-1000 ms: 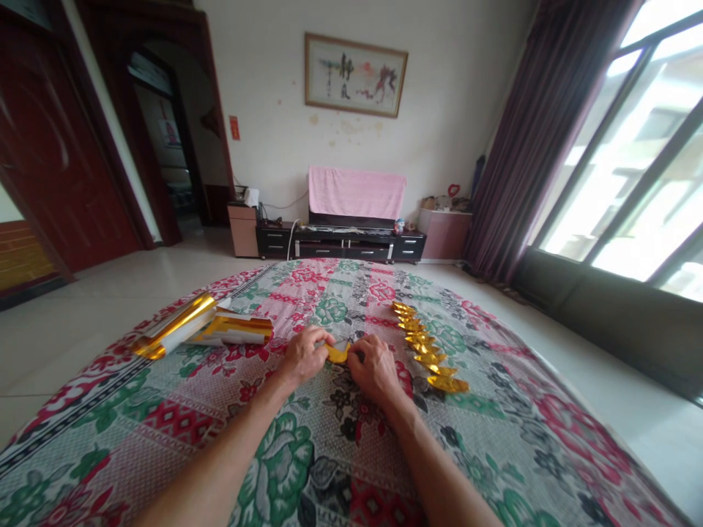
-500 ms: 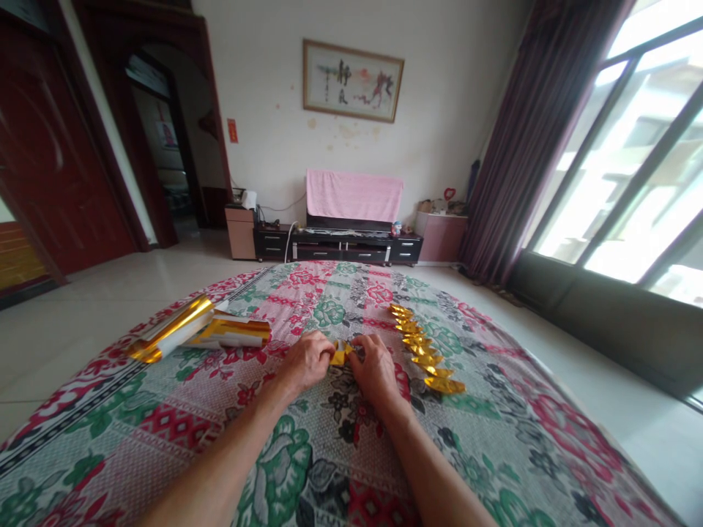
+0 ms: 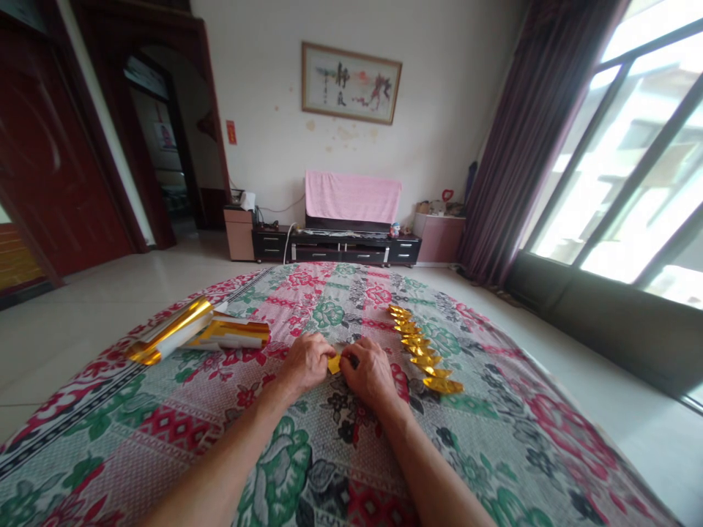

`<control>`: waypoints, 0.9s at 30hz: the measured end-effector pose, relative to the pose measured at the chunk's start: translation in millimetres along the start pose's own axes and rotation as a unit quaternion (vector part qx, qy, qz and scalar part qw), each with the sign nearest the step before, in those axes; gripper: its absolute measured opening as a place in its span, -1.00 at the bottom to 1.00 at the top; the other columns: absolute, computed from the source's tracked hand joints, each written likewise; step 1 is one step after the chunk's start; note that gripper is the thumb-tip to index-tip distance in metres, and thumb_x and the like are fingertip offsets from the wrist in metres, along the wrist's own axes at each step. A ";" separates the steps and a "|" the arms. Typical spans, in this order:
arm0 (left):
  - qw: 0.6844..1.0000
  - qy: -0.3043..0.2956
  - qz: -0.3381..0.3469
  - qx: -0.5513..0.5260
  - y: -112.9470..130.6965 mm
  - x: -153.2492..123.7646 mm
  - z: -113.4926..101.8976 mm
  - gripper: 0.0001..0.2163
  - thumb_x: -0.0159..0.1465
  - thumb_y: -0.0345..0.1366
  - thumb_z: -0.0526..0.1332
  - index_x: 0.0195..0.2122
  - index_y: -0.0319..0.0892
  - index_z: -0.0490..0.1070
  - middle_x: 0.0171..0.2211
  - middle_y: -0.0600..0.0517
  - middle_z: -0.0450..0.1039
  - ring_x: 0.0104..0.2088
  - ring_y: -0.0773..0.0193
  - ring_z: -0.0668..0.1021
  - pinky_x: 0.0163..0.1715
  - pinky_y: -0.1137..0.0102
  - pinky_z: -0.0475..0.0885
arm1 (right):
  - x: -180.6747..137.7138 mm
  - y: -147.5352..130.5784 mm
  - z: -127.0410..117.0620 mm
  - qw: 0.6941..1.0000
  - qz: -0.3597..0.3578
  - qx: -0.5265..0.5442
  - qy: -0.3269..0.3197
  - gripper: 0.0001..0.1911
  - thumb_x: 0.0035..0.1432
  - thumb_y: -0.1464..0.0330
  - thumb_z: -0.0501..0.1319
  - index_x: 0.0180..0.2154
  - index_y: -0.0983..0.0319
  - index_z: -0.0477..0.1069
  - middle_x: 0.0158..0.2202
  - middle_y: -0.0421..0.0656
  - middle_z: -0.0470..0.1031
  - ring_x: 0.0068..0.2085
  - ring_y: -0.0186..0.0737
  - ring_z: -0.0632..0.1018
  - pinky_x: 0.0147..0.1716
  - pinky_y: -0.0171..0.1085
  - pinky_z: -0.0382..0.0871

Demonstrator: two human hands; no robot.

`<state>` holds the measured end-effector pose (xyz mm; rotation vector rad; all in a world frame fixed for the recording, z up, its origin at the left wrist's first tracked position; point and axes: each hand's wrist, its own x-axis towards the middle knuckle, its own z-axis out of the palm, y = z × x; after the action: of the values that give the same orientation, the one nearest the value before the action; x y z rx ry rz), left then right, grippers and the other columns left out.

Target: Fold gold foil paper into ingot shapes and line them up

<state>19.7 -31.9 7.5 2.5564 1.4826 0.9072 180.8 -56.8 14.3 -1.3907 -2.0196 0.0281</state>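
Between my hands is a small piece of gold foil paper, partly covered by my fingers. My left hand pinches its left side, fingers closed. On the other side my right hand grips the paper with thumb and curled fingers. To the right lies a row of folded gold paper ingots, several of them, boat-shaped and shiny. Loosely curled sheets of gold foil paper rest at the left, white on the reverse.
A flowered cloth in red, green and grey covers the round surface under my hands. Past its far edge stands a low black cabinet, with a pink towel draped above it. A purple curtain hangs by the window.
The gold paper between my hands has turned and shows less of itself. My right hand has shifted slightly left, nearer my left hand.
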 end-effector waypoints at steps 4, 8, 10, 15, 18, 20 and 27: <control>0.999 0.001 0.034 -0.027 -3.3 -0.8 -0.2 -0.72 0.06 -0.53 0.04 -0.41 -0.12 0.52 -0.26 0.04 0.47 -0.22 0.25 0.44 -0.14 0.32 0.32 | 0.9 1.1 -0.3 1.000 -0.011 0.019 -0.005 -0.85 0.08 0.41 0.12 -0.42 0.19 0.46 -0.38 -0.14 0.39 -0.28 -0.27 0.39 -0.25 -0.34 0.16; 0.998 -0.006 0.038 -0.053 -5.0 -1.4 0.3 -0.69 0.02 -0.55 0.04 -0.37 -0.12 0.51 -0.13 0.03 0.44 -0.12 0.24 0.44 -0.04 0.30 0.30 | 3.6 4.2 0.3 0.997 -0.036 0.059 -0.018 -0.82 0.10 0.47 0.08 -0.43 0.22 0.43 -0.40 -0.16 0.41 -0.30 -0.29 0.40 -0.27 -0.36 0.18; 0.998 -0.008 0.035 -0.057 -5.0 -1.8 0.7 -0.69 0.00 -0.55 0.04 -0.35 -0.13 0.50 -0.09 0.01 0.42 -0.08 0.23 0.43 -0.01 0.30 0.29 | 5.0 6.3 1.5 0.996 -0.045 0.080 -0.022 -0.82 0.09 0.50 0.07 -0.43 0.23 0.42 -0.42 -0.16 0.41 -0.32 -0.30 0.40 -0.30 -0.37 0.19; 0.997 -0.007 0.032 -0.069 -4.8 -2.4 2.1 -0.71 0.01 -0.54 0.04 -0.36 -0.16 0.49 -0.02 -0.03 0.37 -0.03 0.22 0.41 0.03 0.31 0.28 | 6.5 10.3 4.9 0.993 -0.051 0.107 -0.018 -0.81 0.05 0.54 0.06 -0.43 0.23 0.41 -0.43 -0.18 0.42 -0.35 -0.32 0.41 -0.34 -0.39 0.20; 0.995 -0.004 0.046 -0.086 -5.2 -2.3 2.9 -0.71 0.02 -0.55 0.03 -0.36 -0.17 0.49 -0.06 -0.03 0.40 -0.04 0.24 0.42 0.03 0.33 0.29 | 6.3 11.1 6.3 0.992 -0.053 0.115 -0.011 -0.81 0.06 0.53 0.06 -0.42 0.22 0.42 -0.41 -0.17 0.43 -0.34 -0.31 0.43 -0.33 -0.38 0.22; 0.993 -0.003 0.059 -0.098 -5.1 -2.0 3.0 -0.72 0.03 -0.56 0.03 -0.36 -0.17 0.48 -0.13 -0.01 0.44 -0.09 0.26 0.44 -0.01 0.35 0.31 | 5.8 10.8 6.4 0.991 -0.059 0.119 -0.007 -0.79 0.05 0.54 0.07 -0.40 0.21 0.44 -0.39 -0.16 0.45 -0.31 -0.29 0.44 -0.29 -0.36 0.24; 0.992 0.004 0.068 -0.109 -2.9 -1.2 0.2 -0.74 0.05 -0.55 0.05 -0.37 -0.18 0.47 -0.23 0.01 0.48 -0.17 0.27 0.46 -0.08 0.36 0.34 | 2.0 12.4 -1.6 0.978 -0.106 0.176 -0.034 -0.78 -0.10 0.57 0.11 -0.42 0.21 0.44 -0.28 -0.16 0.48 -0.21 -0.26 0.45 -0.14 -0.28 0.26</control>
<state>17.1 -31.3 5.8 2.5178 1.1494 1.0344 191.4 -50.4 11.9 -0.9615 -2.0864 0.3273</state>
